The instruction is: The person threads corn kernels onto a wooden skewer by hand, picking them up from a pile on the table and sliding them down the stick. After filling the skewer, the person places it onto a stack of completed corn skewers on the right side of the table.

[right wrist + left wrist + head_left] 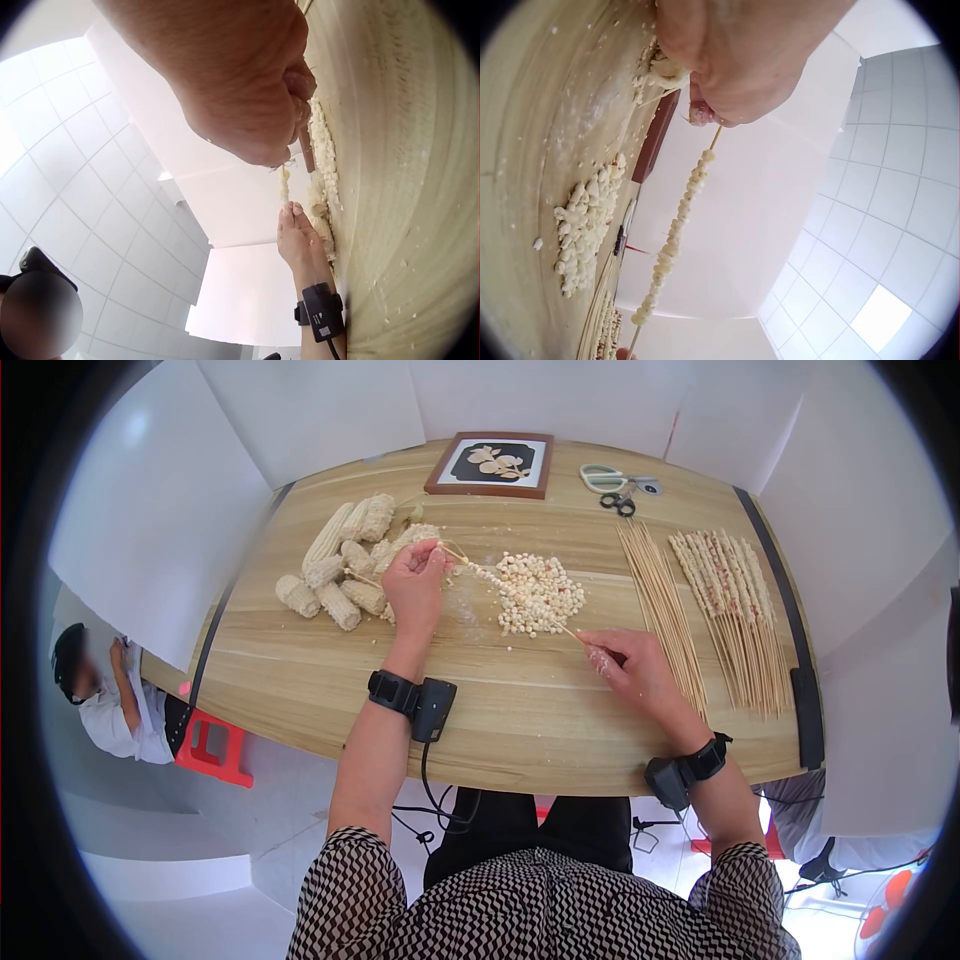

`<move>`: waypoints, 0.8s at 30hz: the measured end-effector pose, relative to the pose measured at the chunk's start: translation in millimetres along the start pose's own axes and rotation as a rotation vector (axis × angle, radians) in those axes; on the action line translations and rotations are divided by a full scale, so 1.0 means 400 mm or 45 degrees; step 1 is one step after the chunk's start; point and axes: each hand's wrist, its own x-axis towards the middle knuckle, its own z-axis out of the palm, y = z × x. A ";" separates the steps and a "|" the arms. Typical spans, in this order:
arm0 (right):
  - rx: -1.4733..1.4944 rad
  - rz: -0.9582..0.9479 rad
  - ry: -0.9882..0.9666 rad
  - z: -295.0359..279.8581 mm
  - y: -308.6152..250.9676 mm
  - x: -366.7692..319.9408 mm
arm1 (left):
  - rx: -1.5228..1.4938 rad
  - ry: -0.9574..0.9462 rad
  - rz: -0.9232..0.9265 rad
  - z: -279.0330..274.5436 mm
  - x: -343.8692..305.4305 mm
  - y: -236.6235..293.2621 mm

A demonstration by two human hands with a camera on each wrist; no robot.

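A thin wooden skewer threaded with pale corn kernels (676,229) is held between both hands above the table. The left hand (415,588) pinches one end, and the right hand (632,668) pinches the other near its fingertips. Beneath the skewer lies a pile of loose kernels (540,595). In the left wrist view the left hand (742,52) covers the skewer's upper end. The right wrist view has the right hand (232,75) close up, its grip partly hidden.
Corn cobs (340,570) are heaped at the left. A framed picture (492,464) and scissors (604,478) lie at the back. Bare skewers (665,620) and a row of filled skewers (730,580) lie at the right. A person (125,705) sits beyond the left edge.
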 end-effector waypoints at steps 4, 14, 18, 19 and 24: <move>-0.005 0.019 0.000 -0.002 -0.007 0.000 | 0.030 0.006 0.015 0.000 -0.002 0.001; 0.005 0.027 -0.005 0.001 -0.006 -0.012 | 0.216 -0.034 0.098 0.000 -0.028 0.011; 0.014 0.031 0.008 -0.003 -0.001 -0.001 | 0.189 -0.076 0.130 0.012 -0.021 0.010; 0.004 0.036 0.003 -0.005 -0.001 -0.001 | 0.168 -0.090 0.109 0.015 -0.023 0.012; 0.045 0.076 0.008 -0.004 0.002 -0.002 | 0.144 -0.231 0.011 0.027 -0.038 0.015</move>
